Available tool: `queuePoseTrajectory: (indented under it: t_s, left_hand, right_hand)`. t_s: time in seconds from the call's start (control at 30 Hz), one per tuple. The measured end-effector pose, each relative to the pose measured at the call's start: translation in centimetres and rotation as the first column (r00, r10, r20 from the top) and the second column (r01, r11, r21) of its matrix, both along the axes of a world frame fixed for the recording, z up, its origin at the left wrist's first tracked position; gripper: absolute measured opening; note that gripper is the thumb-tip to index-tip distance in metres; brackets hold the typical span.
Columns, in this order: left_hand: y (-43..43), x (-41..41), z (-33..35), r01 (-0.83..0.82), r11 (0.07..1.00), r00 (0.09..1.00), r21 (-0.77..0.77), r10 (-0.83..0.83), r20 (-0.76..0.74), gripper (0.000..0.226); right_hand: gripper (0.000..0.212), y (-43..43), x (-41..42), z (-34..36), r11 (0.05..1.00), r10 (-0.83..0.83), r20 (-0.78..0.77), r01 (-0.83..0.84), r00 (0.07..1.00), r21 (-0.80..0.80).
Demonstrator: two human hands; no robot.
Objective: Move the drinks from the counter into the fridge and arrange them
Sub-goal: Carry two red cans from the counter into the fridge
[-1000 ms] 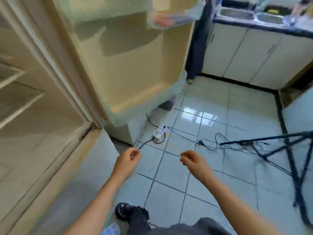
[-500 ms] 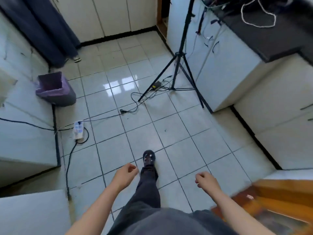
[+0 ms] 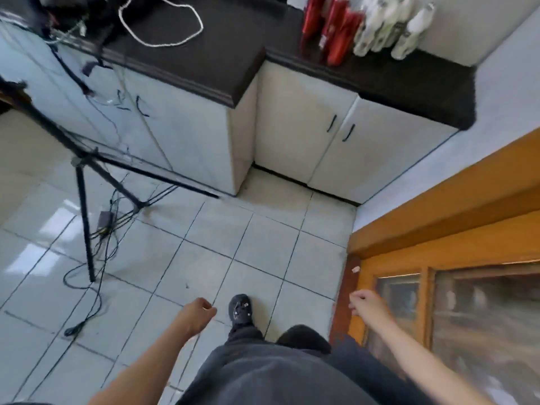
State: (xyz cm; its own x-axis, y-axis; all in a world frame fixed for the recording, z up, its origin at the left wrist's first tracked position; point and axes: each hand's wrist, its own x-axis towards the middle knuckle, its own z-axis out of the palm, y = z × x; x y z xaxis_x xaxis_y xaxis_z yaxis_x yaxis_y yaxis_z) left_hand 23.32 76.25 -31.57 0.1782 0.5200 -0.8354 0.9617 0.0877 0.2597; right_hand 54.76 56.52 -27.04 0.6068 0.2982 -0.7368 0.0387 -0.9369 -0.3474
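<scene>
Hands hang loosely curled: left hand (image 3: 196,313), right hand (image 3: 366,303).

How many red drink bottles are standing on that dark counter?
3, though blur may hide more. They cluster on the counter left of the white bottles: the leftmost red bottle, the middle red bottle, and the front red bottle nearest the edge.

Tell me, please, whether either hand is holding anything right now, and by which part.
Nothing is held: the left hand and right hand are empty, fingers loosely curled; the drinks stand on the counter.
</scene>
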Motion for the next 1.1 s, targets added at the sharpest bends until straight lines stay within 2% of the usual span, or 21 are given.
queuePoseTrajectory:
  t_s: [0.1, 0.23, 0.4, 0.53, 0.63, 0.73, 0.87, 1.1]
  left_hand:
    - [6.0, 6.9, 1.1, 0.129, 0.991, 0.991, 0.043, -0.13, 0.025, 0.04]
    - [11.0, 15.2, 1.7, 0.184, 0.98, 0.98, 0.077, -0.189, 0.064, 0.035]
    - [14.0, 24.7, 1.0, 0.197, 0.98, 0.971, -0.013, -0.193, 0.139, 0.03]
    - [16.6, 32.2, 1.9, 0.127, 0.992, 0.975, -0.007, -0.124, 0.182, 0.036]
    - [19.1, 37.9, 4.5, 0.043, 0.998, 0.957, 0.044, -0.054, 0.284, 0.032]
    - [22.2, 43.3, 7.3, -0.148, 0.986, 0.894, 0.075, 0.101, 0.436, 0.024]
    - [26.0, 47.4, 10.1, -0.387, 0.919, 0.774, 0.071, 0.282, 0.567, 0.01]
    - [36.0, 54.4, 13.8, -0.468, 0.87, 0.623, 0.156, 0.2, 0.756, 0.013]
  right_hand:
    - [0.015, 0.5, 2.4, 1.2, 0.994, -0.107, 0.034, 0.108, 0.994, -0.005]
    - [0.017, 0.1, 5.2, 0.8, 0.967, -0.253, -0.002, 0.253, 0.967, -0.011]
    - [0.02, 3.0, 12.9, -1.5, 0.939, -0.344, -0.067, 0.345, 0.937, -0.004]
    - [0.02, 9.4, 22.3, -1.2, 0.941, -0.317, -0.08, 0.324, 0.945, 0.1]
    - [0.012, 15.6, 29.0, 1.2, 0.951, -0.214, -0.027, 0.214, 0.977, 0.222]
    - [0.012, 22.9, 34.7, 3.5, 0.932, -0.121, 0.019, 0.107, 0.992, 0.346]
    - [0.008, 30.9, 38.1, 6.6, 0.877, -0.06, 0.02, 0.043, 0.998, 0.478]
    - [0.01, 40.7, 41.3, 9.7, 0.749, -0.096, 0.082, 0.018, 0.992, 0.662]
